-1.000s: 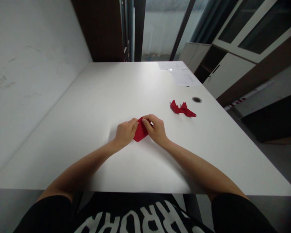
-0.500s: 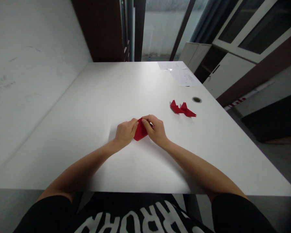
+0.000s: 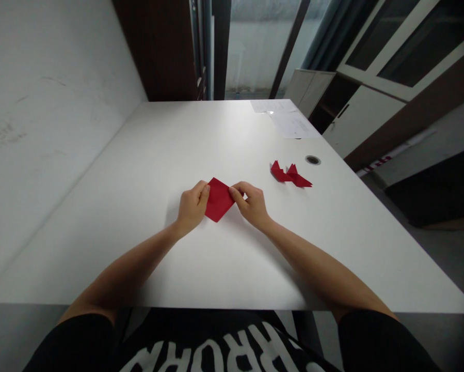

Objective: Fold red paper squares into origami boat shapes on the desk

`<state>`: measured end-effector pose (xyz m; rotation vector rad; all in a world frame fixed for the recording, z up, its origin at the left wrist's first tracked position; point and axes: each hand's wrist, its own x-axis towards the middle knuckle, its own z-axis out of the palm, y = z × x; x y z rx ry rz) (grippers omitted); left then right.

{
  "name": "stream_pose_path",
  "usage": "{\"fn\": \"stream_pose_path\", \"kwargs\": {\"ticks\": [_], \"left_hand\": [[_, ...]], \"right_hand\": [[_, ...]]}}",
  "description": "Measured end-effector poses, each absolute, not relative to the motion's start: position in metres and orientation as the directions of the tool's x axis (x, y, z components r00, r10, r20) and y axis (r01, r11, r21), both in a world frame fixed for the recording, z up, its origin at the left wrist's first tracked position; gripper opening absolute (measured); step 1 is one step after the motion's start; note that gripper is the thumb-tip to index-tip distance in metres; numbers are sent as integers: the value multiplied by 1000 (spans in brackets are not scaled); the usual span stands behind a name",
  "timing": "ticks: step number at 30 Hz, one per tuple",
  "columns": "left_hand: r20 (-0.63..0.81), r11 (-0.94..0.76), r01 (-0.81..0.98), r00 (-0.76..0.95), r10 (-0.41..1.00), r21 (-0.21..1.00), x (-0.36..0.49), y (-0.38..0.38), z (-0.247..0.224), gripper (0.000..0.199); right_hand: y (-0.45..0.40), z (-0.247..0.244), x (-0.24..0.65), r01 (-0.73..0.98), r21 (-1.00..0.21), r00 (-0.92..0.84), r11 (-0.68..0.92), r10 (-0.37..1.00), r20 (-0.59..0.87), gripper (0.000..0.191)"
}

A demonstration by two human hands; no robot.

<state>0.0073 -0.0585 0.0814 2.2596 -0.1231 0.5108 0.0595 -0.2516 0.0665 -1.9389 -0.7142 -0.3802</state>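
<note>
A folded piece of red paper [image 3: 218,200] is held up between my hands over the white table [image 3: 201,274]. My left hand [image 3: 193,204] grips its left side, thumb on top. At the right corner of the paper, my right hand [image 3: 251,203] pinches the edge between thumb and fingers. Beyond my right hand lies a folded red paper shape [image 3: 290,175] with pointed tips; whether it is one piece or two touching, I cannot tell.
White printed sheets [image 3: 291,124] lie at the far right of the table, near a round cable hole [image 3: 313,160]. A wall [image 3: 61,103] borders the left side. Cabinets [image 3: 365,113] stand beyond the right edge.
My hands have moved apart, the left one shifting left. More of the red paper shows between them, now flat and angular.
</note>
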Motion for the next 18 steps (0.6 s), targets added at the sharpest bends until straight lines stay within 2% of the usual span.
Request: {"fn": "stream_pose_path", "kwargs": {"ticks": [5,12,15,18], "left_hand": [[383,-625,-221,914,135,749,13,-53,82,40],[393,-664,-217,911,125,715,15,-53,78,40],[399,-656,-203,903,162,727,17,-51,77,40],[405,-645,-177,886,224,744,18,-49,77,40]], "right_hand": [[-256,60,72,606,-723,793,-331,321,518,36],[-260,47,84,545,-787,832,-288,297,468,43],[-263,41,90,471,-846,880,-249,202,430,46],[-262,38,90,415,-901,906,-129,146,396,48]]}}
